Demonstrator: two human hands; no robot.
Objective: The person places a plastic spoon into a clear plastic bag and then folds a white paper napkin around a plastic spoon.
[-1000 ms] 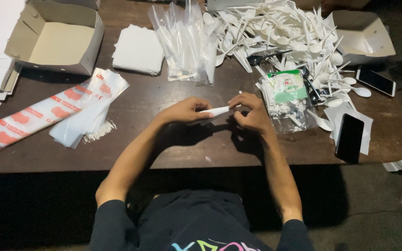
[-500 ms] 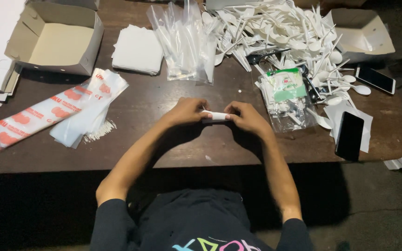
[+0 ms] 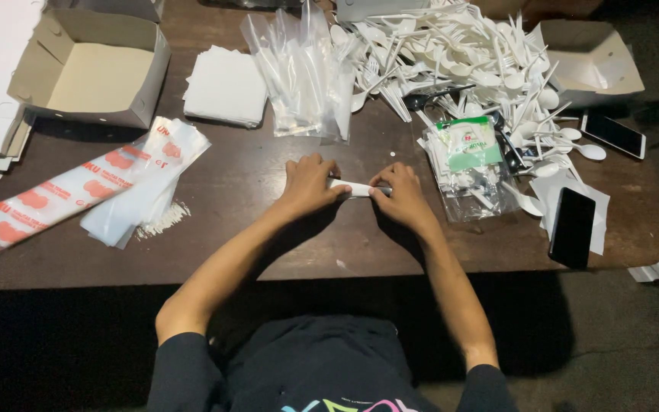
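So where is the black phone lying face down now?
In the head view, the black phone lies on white paper near the table's right edge, right of the right hand.

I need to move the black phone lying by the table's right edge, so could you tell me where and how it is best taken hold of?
Grip the black phone across its two long side edges, coming down from above. It lies flat, face up, on a white sheet, so only its sides offer purchase. Both long edges look clear of the plastic spoons nearby.

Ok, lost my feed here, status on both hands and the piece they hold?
Left hand and right hand both pinch a small white roll on the brown table. Packet bag beside right hand, apart. Nothing blocking.
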